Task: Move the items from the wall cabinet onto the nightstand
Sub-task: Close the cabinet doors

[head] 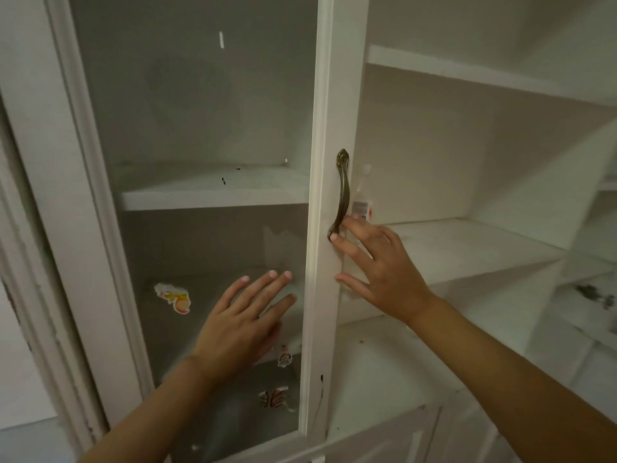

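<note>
A white wall cabinet fills the view. Its glass door [320, 128] stands partly swung out, with a brass handle [342, 192] on its right stile. My right hand [377, 269] lies spread against the stile, fingertips touching the lower end of the handle, holding nothing. My left hand [240, 325] is spread flat in front of the glass pane, fingers apart, empty. A clear plastic bottle [362, 195] with a white cap and a red-and-white label stands on the middle shelf [467, 242] just behind the door edge, partly hidden by it.
Cartoon stickers [173, 297] dot the glass pane. An upper shelf [467, 71] is on the right, and another shelf [213, 188] shows through the glass. Dark specks lie on a side shelf [594, 295] at far right. A panelled lower door [384, 439] sits below.
</note>
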### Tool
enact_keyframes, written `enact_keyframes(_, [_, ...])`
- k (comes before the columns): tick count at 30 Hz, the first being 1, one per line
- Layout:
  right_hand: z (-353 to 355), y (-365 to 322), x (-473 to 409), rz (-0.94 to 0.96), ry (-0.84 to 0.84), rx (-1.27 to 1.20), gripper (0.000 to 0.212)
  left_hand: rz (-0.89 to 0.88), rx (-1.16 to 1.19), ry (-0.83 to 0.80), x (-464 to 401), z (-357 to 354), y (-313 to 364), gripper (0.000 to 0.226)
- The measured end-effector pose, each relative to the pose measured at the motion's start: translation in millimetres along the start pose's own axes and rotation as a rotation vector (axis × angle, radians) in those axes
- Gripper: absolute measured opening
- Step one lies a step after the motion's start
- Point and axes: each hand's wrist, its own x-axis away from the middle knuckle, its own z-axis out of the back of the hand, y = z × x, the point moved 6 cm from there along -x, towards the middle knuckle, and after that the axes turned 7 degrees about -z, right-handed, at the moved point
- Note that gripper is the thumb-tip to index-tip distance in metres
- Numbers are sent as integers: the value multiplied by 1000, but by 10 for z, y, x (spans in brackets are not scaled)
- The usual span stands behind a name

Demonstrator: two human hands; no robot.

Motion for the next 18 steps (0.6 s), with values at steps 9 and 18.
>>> enact_keyframes(9, [147,51,462,-101,-182,35,68,91,154,110,-116,135,196,39])
enact_keyframes(18, [520,506,1473,-256,-350,-2,61,60,496,112,-630,-10,1014,44])
